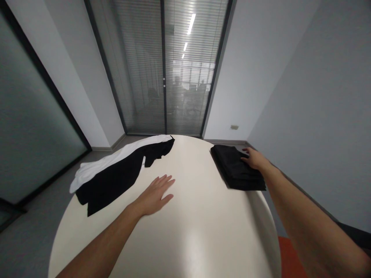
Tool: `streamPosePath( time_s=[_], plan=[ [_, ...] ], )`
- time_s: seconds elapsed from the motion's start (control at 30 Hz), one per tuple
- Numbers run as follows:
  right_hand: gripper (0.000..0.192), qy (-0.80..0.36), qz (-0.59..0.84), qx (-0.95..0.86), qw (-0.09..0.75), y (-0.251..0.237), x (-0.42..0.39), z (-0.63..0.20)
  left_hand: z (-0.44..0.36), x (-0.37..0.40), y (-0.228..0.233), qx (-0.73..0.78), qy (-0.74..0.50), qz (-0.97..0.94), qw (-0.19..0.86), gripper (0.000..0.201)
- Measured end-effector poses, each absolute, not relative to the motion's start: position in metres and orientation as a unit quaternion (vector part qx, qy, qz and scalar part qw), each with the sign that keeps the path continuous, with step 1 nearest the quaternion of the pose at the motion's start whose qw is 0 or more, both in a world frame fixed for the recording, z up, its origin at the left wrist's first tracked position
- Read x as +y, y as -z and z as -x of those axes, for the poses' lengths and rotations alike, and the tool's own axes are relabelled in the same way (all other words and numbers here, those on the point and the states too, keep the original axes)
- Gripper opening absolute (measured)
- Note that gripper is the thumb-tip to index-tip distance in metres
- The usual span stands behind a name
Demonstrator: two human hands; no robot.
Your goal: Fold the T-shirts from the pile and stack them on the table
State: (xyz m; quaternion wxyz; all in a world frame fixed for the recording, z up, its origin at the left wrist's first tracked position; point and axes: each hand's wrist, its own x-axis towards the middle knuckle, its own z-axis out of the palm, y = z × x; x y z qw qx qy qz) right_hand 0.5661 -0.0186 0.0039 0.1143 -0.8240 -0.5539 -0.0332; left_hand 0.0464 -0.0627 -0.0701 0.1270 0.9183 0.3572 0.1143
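Here, right hand (255, 158) flat on one folded black stack (237, 172); left hand (156, 195) open, empty.

The white garment (121, 156) lies mostly hidden (under the black garment (113, 179)).

Small office room. Round white table (185, 239), glossy top catching a soft glare. Far wall: glass door (164, 69) with dark frame and lowered slat blinds (ceiling strip lights (191, 24) show through from the space beyond). Plain grey-white walls (304, 77); frosted glass panel (26, 127) at left. Grey floor (31, 235). Wall socket (234, 127) low at right. Orange patch (291, 258) at bottom right, identity unclear.
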Motion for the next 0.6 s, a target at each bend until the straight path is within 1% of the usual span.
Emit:
streamPosePath(
  time_s=[0.07,0.17,0.23,0.27,0.33,0.43,0.5,0.6],
  plan=[
    [0.048,0.056,0.818,-0.563,0.102,-0.001,-0.024,-0.558,-0.047,-0.063,0.070,0.357,-0.114,-0.918,0.127,0.059],
    [0.041,0.120,0.836,-0.527,0.097,-0.005,-0.028,-0.537,-0.046,-0.062,0.072,0.355,-0.122,-0.918,0.125,0.058],
    [0.044,0.150,0.831,-0.523,0.119,-0.006,-0.027,-0.519,-0.046,-0.062,0.074,0.355,-0.130,-0.917,0.126,0.058],
    [0.049,0.146,0.824,-0.530,0.137,-0.005,-0.026,-0.511,-0.046,-0.061,0.075,0.353,-0.135,-0.917,0.128,0.058],
    [0.061,0.091,0.821,-0.542,0.153,0.004,-0.024,-0.499,-0.046,-0.061,0.076,0.352,-0.149,-0.915,0.127,0.057],
    [0.071,-0.018,0.845,-0.517,0.135,0.024,-0.024,-0.494,-0.046,-0.058,0.075,0.382,-0.191,-0.900,0.092,0.052],
    [0.073,-0.036,0.848,-0.510,0.142,0.034,-0.025,-0.497,-0.043,-0.053,0.070,0.432,-0.231,-0.870,0.044,0.045],
    [0.071,-0.012,0.845,-0.512,0.156,0.033,-0.027,-0.498,-0.029,-0.044,0.060,0.527,-0.287,-0.799,-0.031,0.038]
  ],
)
